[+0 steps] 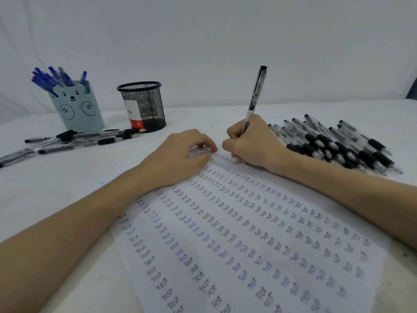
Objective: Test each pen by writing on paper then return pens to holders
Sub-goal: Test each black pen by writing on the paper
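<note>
Two bare forearms entering from lower left and right edge. Left hand (180, 154), right hand (250, 143): no sleeves, rings, apparently no watch; nails too blurred.

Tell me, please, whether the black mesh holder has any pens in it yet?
It seems to hold no pens. No pen sticks out above the rim of the mesh holder, and through the mesh only a red and white label shows.
</note>
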Motion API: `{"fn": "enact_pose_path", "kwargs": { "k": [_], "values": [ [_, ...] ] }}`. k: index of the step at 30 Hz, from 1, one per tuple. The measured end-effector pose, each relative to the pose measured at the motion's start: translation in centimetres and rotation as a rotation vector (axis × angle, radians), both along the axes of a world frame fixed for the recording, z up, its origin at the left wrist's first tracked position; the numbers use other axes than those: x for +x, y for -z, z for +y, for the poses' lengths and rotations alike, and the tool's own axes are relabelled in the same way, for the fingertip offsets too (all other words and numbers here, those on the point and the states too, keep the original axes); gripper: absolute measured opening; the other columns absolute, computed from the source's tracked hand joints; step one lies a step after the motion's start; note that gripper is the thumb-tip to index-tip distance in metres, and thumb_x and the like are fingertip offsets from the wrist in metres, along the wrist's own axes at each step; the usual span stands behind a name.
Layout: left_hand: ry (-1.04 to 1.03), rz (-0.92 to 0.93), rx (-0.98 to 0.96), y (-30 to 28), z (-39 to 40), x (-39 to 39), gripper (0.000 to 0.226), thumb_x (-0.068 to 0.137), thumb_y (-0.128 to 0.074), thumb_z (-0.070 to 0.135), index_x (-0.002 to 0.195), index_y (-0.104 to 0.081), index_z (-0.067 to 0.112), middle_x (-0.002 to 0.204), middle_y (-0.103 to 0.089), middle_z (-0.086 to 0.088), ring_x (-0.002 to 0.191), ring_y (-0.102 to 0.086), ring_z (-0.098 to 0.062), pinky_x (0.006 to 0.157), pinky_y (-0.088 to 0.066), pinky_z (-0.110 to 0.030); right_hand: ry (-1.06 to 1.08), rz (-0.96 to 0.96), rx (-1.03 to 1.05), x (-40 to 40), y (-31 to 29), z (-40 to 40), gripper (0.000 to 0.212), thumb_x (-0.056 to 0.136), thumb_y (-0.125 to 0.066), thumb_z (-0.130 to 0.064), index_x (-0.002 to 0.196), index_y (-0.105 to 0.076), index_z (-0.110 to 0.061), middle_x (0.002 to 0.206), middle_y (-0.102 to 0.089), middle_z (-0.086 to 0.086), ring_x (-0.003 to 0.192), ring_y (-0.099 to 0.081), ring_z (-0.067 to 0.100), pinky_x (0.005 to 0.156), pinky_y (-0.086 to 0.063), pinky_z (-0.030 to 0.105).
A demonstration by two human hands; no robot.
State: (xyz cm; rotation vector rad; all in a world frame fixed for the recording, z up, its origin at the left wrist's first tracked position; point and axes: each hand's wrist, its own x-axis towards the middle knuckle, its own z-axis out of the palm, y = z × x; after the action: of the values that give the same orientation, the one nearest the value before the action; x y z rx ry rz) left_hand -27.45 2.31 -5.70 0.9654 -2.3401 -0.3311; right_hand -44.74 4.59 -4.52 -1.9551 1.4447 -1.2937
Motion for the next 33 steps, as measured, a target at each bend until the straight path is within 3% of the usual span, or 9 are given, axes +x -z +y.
{"fn": "enact_pose_path", "kwargs": {
  "k": [3,9,15,18,21,26,30,33],
  "values": [
    [0.003,0.008,0.005,-0.04,0.07,-0.02,0.017,0.089,-0.058,0.017,0.1,-0.066,0.027,0.103,-0.062,0.008,0.097,-0.054,0.001,0.08,-0.037,-0.008,0.011,0.016,0.03,-0.12,-0.08,0.0,0.045,0.071,-0.053,0.008,0.044,-0.025,-0.014,0.045,-0.024,0.004,0.041,-0.045,0.016,0.038,-0.03,0.016],
    [0.005,0.015,0.005,0.02,0.07,0.02,0.017,0.09,-0.058,0.017,0.099,-0.066,0.028,0.101,-0.061,0.009,0.095,-0.053,0.004,0.078,-0.035,-0.007,0.011,0.027,0.079,0.02,-0.24,0.35,0.045,0.073,-0.053,0.009,0.044,-0.025,-0.012,0.048,-0.024,0.006,0.03,-0.046,0.003,0.034,-0.026,0.015],
    [0.002,0.015,0.013,0.04,0.16,-0.01,0.017,0.09,-0.058,0.017,0.1,-0.066,0.027,0.103,-0.061,0.007,0.098,-0.054,-0.001,0.088,-0.041,-0.018,0.041,0.029,0.062,0.11,-0.23,0.43,0.047,0.072,-0.052,0.008,0.043,-0.023,-0.015,0.041,-0.018,-0.001,0.033,-0.047,0.003,0.036,-0.028,0.016],
    [0.003,0.016,0.01,0.08,0.11,-0.03,0.016,0.09,-0.058,0.017,0.1,-0.066,0.027,0.102,-0.061,0.007,0.097,-0.053,0.0,0.085,-0.039,-0.014,0.028,0.022,0.076,0.08,-0.34,0.54,0.046,0.073,-0.052,0.008,0.044,-0.024,-0.013,0.042,-0.022,0.004,0.03,-0.046,0.001,0.033,-0.027,0.014],
    [0.007,0.021,0.006,0.13,0.04,0.0,0.015,0.089,-0.058,0.021,0.1,-0.066,0.027,0.1,-0.061,0.007,0.095,-0.054,0.0,0.081,-0.038,-0.012,0.049,0.008,0.06,0.07,-0.29,0.43,0.047,0.073,-0.052,0.007,0.043,-0.023,-0.015,0.035,-0.018,-0.006,0.034,-0.046,0.005,0.033,-0.029,0.014],
    [0.005,0.009,0.0,0.14,-0.07,0.03,0.016,0.09,-0.058,0.017,0.101,-0.067,0.025,0.101,-0.062,0.005,0.095,-0.053,0.0,0.079,-0.035,-0.008,0.062,0.016,0.051,0.17,-0.25,0.39,0.047,0.073,-0.051,0.007,0.044,-0.023,-0.015,0.036,-0.017,-0.006,0.042,-0.045,0.014,0.033,-0.027,0.013],
    [0.013,0.011,-0.005,0.18,-0.11,0.07,0.016,0.089,-0.058,0.021,0.101,-0.067,0.027,0.101,-0.061,0.006,0.094,-0.053,0.002,0.077,-0.034,-0.005,0.08,0.005,0.059,0.07,-0.29,0.44,0.047,0.073,-0.053,0.007,0.041,-0.025,-0.014,0.039,-0.025,0.001,0.035,-0.044,0.01,0.032,-0.029,0.012],
    [0.004,0.004,-0.01,0.13,-0.06,0.04,0.016,0.09,-0.058,0.017,0.101,-0.067,0.025,0.102,-0.062,0.006,0.094,-0.053,0.0,0.076,-0.033,-0.005,0.103,0.02,0.052,0.1,-0.16,0.36,0.047,0.072,-0.053,0.006,0.042,-0.024,-0.015,0.039,-0.021,-0.002,0.042,-0.048,0.013,0.034,-0.03,0.014]
  ]
}}
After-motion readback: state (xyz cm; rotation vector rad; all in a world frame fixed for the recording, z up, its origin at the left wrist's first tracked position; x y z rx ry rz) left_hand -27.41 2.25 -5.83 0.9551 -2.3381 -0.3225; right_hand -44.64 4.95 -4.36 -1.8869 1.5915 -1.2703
